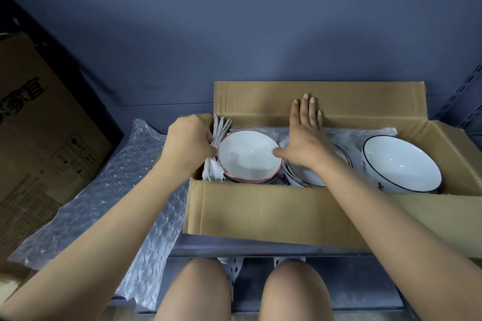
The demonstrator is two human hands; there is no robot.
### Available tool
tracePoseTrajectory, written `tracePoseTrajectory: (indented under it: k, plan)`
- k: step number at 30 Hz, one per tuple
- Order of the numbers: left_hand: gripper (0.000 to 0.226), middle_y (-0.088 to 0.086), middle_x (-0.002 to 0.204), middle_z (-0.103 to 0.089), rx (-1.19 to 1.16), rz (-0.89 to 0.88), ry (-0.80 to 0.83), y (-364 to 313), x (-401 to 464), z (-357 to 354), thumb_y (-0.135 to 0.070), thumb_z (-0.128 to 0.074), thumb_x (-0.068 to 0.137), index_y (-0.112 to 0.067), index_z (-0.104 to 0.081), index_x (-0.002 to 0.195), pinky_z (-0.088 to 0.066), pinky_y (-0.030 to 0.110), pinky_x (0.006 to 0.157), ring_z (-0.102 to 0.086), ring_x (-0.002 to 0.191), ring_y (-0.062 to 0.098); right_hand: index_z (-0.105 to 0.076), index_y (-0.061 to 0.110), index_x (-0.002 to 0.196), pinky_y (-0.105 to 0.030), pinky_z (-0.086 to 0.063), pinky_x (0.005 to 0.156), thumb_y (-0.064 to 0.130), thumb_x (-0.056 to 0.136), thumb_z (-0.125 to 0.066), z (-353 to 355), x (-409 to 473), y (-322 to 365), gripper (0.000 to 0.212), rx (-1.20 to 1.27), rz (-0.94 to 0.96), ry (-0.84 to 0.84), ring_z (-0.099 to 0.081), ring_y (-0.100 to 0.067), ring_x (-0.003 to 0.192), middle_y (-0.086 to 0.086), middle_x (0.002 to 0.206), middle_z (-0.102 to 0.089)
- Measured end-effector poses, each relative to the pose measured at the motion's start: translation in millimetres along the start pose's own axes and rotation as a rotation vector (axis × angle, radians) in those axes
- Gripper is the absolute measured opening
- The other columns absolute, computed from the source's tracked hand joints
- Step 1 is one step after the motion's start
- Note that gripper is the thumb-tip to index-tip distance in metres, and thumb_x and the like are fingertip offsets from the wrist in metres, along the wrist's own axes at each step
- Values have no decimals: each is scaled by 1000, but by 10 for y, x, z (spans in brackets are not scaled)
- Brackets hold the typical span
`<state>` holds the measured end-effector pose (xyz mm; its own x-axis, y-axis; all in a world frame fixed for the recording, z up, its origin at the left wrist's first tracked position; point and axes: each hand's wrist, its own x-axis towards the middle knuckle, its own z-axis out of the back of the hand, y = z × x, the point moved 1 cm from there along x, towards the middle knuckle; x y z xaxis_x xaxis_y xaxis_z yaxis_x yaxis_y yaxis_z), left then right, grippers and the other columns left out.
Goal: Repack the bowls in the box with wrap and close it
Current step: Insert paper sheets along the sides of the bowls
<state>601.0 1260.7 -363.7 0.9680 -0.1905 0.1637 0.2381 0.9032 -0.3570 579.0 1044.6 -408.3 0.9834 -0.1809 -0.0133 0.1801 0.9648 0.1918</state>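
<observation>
The open box [260, 214] sits right of frame centre, holding three white bowls. The left hand [189, 142], fingers curled, grips folded white paper [216, 148] wedged between the box's left wall and the red-rimmed bowl [249, 157]. The right hand [303, 135] lies flat with fingers extended, released, over the middle bowl [310, 177], its thumb touching the red-rimmed bowl's rim. A black-rimmed bowl [400, 164] stands at the right. Bubble wrap [109, 190] lies outside, lower left.

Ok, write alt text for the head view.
A person's left hand grips white paper padding beside a pink-rimmed bowl in an open cardboard box, while the right hand lies flat over the middle bowl. Bubble wrap lies left.
</observation>
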Motion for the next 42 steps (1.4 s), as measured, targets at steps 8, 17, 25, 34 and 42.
tracePoseTrajectory:
  k: [8,17,25,34,42]
  plan:
    - [8,13,67,-57,26,-21,94,91,65,-154,-3,-69,71,-9,-64,72,-35,27,56,-44,64,24,19,2,147,-41,13,116,43,78,-68,-7,7,-11,118,8,6,-6,31,-31,140,-20,151,31]
    - [26,4,54,-37,28,72,198,57,-11,-223,8,-45,72,-8,-49,53,-25,24,45,-36,61,27,18,2,147,-40,12,116,43,77,-69,-20,15,-7,118,14,4,-24,30,-31,140,-20,152,30]
    - [28,10,63,-37,-384,195,437,165,-22,-115,0,-55,81,-1,-43,56,-39,29,66,-44,62,20,17,4,148,-39,12,117,44,76,-70,-32,9,-36,120,43,10,-40,30,-28,141,-17,152,31]
    - [25,-3,100,-66,-509,57,221,-5,-239,-25,-11,-60,89,-14,-67,113,-44,25,91,-61,100,15,14,6,149,-37,11,116,53,77,-67,-9,-37,-35,118,43,20,-73,27,-27,142,-15,154,27]
    - [33,6,115,-64,-436,-127,-21,-624,-408,-299,-21,-56,91,-11,-59,122,-40,30,92,-52,112,24,2,3,150,-36,5,117,55,90,-50,53,-119,-53,96,41,42,-95,14,-26,146,-15,158,15]
